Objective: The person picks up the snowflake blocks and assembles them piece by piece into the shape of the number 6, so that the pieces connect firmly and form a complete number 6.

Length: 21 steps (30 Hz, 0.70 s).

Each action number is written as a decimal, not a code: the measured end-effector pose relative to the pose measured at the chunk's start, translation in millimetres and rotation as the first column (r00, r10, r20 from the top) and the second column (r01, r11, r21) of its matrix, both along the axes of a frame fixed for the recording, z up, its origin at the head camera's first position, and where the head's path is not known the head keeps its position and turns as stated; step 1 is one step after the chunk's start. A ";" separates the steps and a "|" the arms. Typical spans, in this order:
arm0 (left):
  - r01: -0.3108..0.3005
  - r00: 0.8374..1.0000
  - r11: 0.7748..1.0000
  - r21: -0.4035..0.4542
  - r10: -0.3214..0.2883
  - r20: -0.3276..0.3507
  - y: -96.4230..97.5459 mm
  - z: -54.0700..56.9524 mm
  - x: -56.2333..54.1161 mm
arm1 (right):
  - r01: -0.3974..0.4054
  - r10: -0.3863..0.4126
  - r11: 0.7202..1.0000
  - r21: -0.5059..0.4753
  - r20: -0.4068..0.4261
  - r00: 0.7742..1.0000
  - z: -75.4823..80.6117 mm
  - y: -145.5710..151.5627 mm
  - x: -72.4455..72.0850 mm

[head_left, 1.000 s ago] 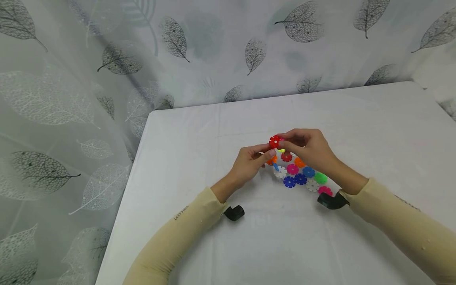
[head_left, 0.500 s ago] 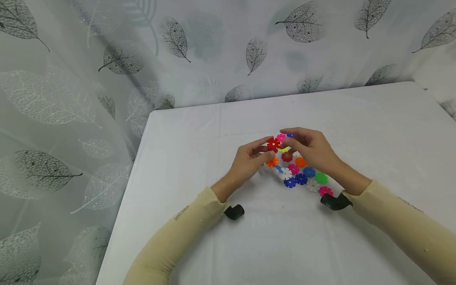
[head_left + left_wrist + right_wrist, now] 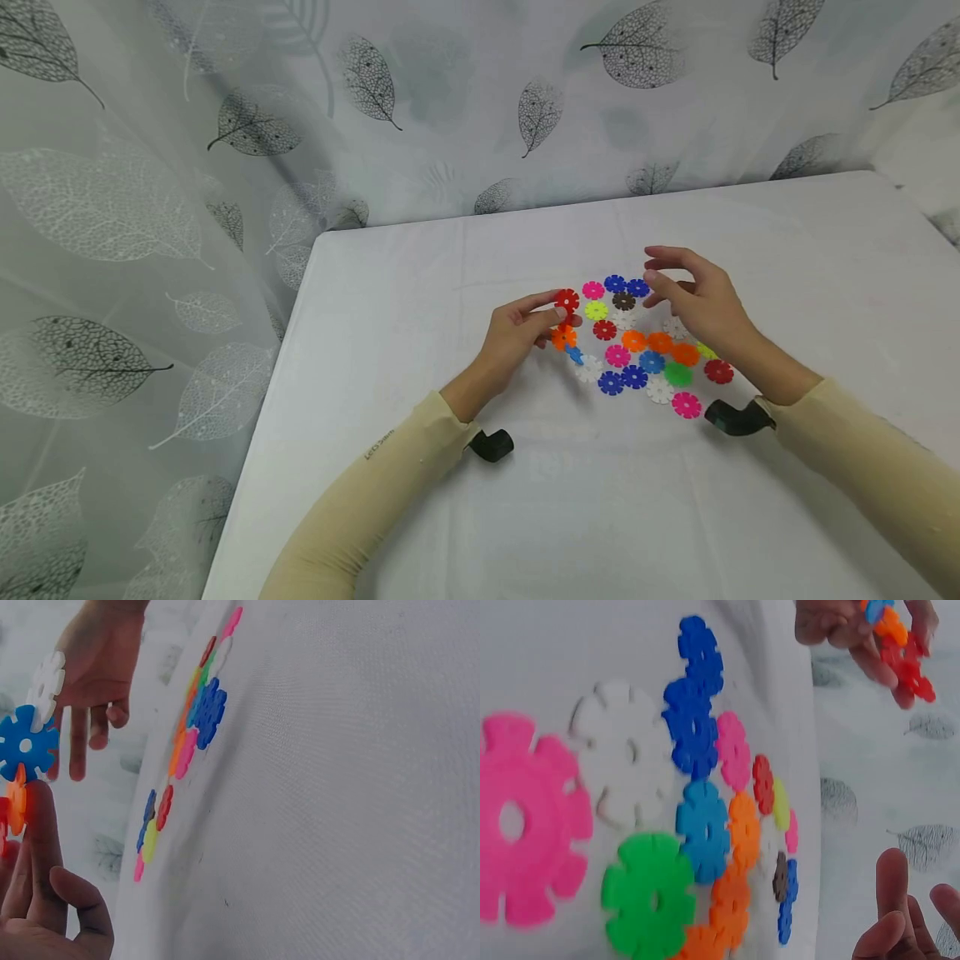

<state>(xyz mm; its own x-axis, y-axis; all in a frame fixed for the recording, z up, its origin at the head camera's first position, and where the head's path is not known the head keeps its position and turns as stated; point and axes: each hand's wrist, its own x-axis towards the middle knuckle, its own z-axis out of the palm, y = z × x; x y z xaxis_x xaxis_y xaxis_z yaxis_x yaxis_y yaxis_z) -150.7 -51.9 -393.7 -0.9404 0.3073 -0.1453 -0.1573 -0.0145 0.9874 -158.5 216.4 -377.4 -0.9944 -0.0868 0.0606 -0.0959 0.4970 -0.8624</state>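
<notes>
My left hand (image 3: 510,342) pinches a short chain of notched plastic snowflake discs between thumb and fingers, held up over the table. Red discs (image 3: 567,301) are at its top, followed by an orange disc (image 3: 564,337), a blue disc (image 3: 37,742) and a white disc (image 3: 46,686), slotted edge to edge at angles. My right hand (image 3: 705,304) hovers over the right side of the loose discs with fingers loosely bent and nothing in them. Close below its fingertips lies a dark blue disc (image 3: 638,287). The right wrist view shows its fingers (image 3: 892,877) apart from any disc.
Several loose snowflake discs lie flat on the white table (image 3: 420,292), among them a pink disc (image 3: 686,406), a green disc (image 3: 678,374), a yellow disc (image 3: 596,311) and a dark red disc (image 3: 718,372). A leaf-patterned curtain (image 3: 450,108) hangs behind the table.
My right hand has let go of the red disc and moved right, away from the chain. My left hand has shifted slightly left with the chain, uncovering more loose discs.
</notes>
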 end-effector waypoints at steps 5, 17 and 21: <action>-0.005 1.000 1.000 0.011 0.005 0.012 -0.6 -1.3 0.2 | 0.040 -0.040 0.999 0.012 0.018 0.999 -4.0 15.3 -2.7; -0.074 0.997 0.997 -0.038 0.075 0.032 -0.5 -4.8 -0.3 | 0.012 -0.039 0.985 0.173 0.153 0.988 -13.6 39.1 -5.9; -0.094 0.994 0.994 -0.050 0.097 0.050 0.3 -4.4 0.3 | -0.098 0.038 0.961 0.259 0.228 0.973 -14.3 44.1 -6.0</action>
